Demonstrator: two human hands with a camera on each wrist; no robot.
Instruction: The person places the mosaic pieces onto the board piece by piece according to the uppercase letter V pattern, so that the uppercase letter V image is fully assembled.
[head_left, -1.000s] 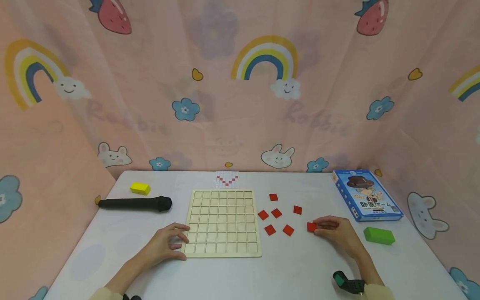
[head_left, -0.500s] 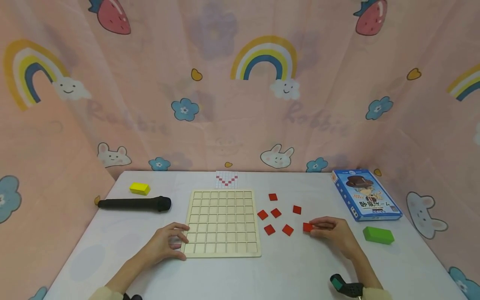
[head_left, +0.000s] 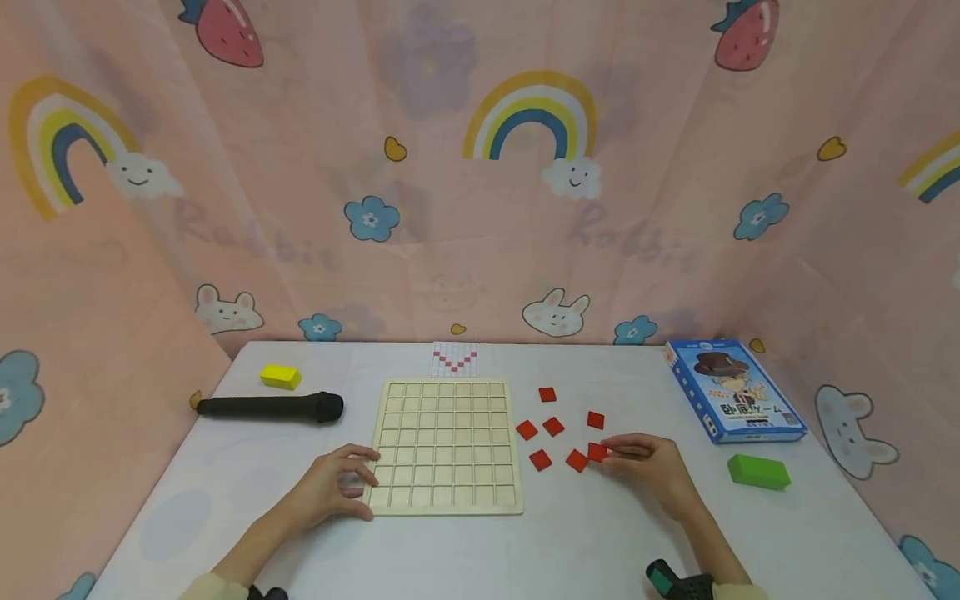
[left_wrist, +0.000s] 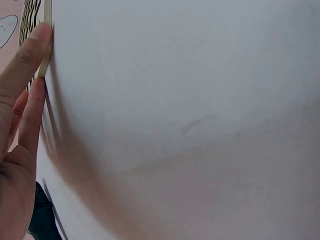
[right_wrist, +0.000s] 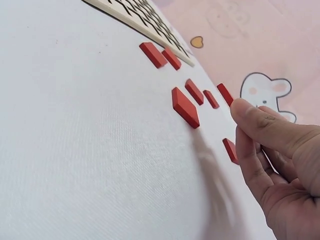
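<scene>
My left hand (head_left: 333, 485) rests on the left border of a pale wooden grid board (head_left: 446, 510), near its front corner. In the left wrist view, thumb and finger touch the edge of the board (left_wrist: 47, 60), fingers fairly straight. A small red square tile (head_left: 597, 452) is pinched between the thumb and fingertips of my right hand (head_left: 648, 471). Seen from the right wrist, that tile (right_wrist: 225, 93) is raised above the table, partly covered by the thumb. Several more red tiles (head_left: 552, 426) lie scattered flat between the board and my right hand.
Behind the board lies a card (head_left: 454, 360) with a red V pattern on a grid. A black microphone (head_left: 270, 407) and yellow block (head_left: 281, 377) are at left. At right are a blue game box (head_left: 735, 392) and green block (head_left: 758, 472). Patterned cloth (head_left: 450, 275) hangs behind the table.
My right hand has moved left with the tile, from beside the group of loose tiles to its near right edge. My left hand and the board have stayed still.
</scene>
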